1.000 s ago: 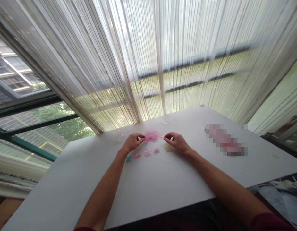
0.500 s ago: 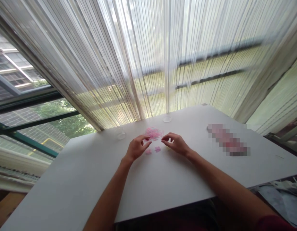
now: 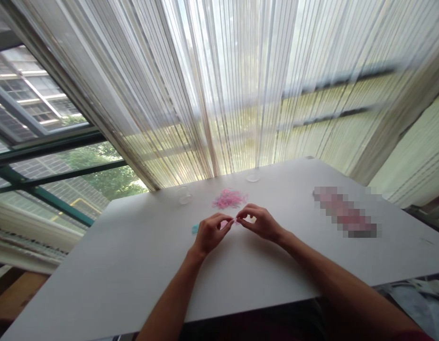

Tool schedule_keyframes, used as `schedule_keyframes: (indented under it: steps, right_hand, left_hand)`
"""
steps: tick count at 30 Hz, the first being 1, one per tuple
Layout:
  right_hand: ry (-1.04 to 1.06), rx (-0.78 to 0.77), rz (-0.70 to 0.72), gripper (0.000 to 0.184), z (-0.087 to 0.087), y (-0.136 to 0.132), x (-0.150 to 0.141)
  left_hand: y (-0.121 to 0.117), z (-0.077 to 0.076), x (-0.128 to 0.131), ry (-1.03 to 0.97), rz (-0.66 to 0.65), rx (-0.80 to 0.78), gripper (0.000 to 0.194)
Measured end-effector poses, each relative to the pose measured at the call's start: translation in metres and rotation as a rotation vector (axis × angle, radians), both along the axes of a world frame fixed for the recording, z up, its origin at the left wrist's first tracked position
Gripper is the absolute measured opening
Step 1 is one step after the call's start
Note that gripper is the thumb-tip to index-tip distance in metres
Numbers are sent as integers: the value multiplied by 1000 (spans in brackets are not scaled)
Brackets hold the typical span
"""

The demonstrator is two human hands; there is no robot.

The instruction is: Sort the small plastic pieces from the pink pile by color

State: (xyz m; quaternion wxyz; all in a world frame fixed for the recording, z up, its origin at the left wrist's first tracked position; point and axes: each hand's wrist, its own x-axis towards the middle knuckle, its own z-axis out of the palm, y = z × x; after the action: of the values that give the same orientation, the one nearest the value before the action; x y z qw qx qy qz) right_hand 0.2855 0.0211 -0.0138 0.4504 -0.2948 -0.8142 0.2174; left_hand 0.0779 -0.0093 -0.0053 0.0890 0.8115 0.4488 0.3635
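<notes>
My left hand (image 3: pixel 211 233) and my right hand (image 3: pixel 258 222) meet at the fingertips over the white table (image 3: pixel 134 270). A small pink piece (image 3: pixel 235 221) is pinched between them, mostly hidden by my fingers. Just beyond my hands lies a loose heap of thin pink rubber bands (image 3: pixel 229 199). A small teal piece (image 3: pixel 195 229) peeks out beside my left hand. Anything else lying under my hands is hidden.
Small clear round dishes (image 3: pixel 184 194) (image 3: pixel 253 176) stand near the far table edge. A pixelated pink and dark object (image 3: pixel 343 211) lies on the right of the table. Sheer striped curtains (image 3: pixel 219 94) and a window hang beyond the table.
My hands have moved together and now pinch a small pink piece. The row of small coloured pieces in front of the heap is no longer visible, apart from the teal one. The view has shifted slightly.
</notes>
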Motion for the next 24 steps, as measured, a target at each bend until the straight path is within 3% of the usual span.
schedule_keyframes:
  steps: [24]
  right_hand:
    - [-23, -24, -2, 7, 1, -1, 0]
  left_hand:
    - [1, 0, -5, 19, 14, 42, 16]
